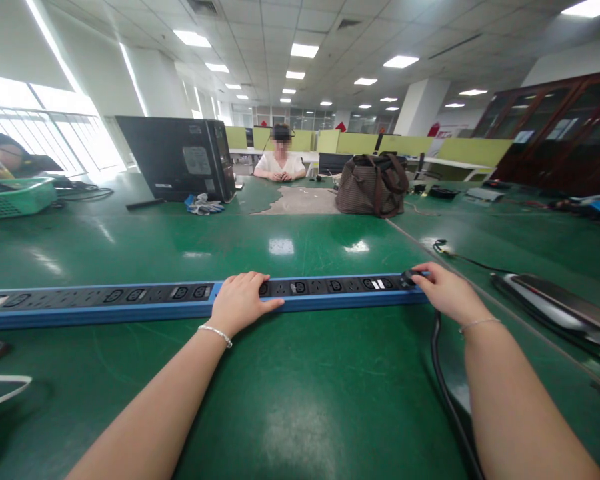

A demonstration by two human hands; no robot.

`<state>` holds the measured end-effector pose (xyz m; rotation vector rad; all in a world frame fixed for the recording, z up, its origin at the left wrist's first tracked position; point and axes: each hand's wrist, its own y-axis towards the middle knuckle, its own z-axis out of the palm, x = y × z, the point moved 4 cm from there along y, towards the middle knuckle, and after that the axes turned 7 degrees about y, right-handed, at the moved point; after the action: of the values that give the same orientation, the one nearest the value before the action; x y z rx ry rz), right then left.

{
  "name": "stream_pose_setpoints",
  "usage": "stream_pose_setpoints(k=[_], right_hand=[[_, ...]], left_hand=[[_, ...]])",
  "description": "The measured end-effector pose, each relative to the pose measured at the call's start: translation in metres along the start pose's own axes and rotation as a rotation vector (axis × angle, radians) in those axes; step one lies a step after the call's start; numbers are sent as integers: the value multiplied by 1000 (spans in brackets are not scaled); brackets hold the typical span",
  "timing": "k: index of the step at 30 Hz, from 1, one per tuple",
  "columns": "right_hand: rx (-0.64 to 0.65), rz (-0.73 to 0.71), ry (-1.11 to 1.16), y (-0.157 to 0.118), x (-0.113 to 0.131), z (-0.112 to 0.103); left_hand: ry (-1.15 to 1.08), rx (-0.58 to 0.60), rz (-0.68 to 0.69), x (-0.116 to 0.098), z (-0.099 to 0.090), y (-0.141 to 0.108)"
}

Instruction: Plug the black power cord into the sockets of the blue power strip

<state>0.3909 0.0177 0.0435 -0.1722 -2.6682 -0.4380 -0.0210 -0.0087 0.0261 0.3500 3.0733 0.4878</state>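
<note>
A long blue power strip [145, 311] with black sockets lies across the green table, running out of view at the left. My left hand [239, 304] grips it near the middle, fingers over the far edge and thumb along the near side. At the strip's right end, my right hand [446, 291] pinches a black plug [409, 278] at the last socket area. How far the plug sits in the socket is hard to see. A thick black cable [437, 353] hangs below my right hand and runs toward the table's near edge.
Behind the strip stand a black computer case [170, 160], gloves [204, 205] and a brown bag [365, 187]. A green basket [25, 197] is at the left, a silver-and-black device [560, 307] at the right. A person [280, 160] sits across the table [290, 387].
</note>
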Motion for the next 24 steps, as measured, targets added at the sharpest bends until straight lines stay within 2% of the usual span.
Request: stream_pose_setpoints(k=[8,17,24], right_hand=[[36,46,-61,-1,7,-1],[50,24,-169,-2,24,5],[96,29,-234,-1,29,4]], left_hand=[[14,-14,17,0,0,0],[14,1,4,-1,0,0],[7,-9,7,0,0,0]])
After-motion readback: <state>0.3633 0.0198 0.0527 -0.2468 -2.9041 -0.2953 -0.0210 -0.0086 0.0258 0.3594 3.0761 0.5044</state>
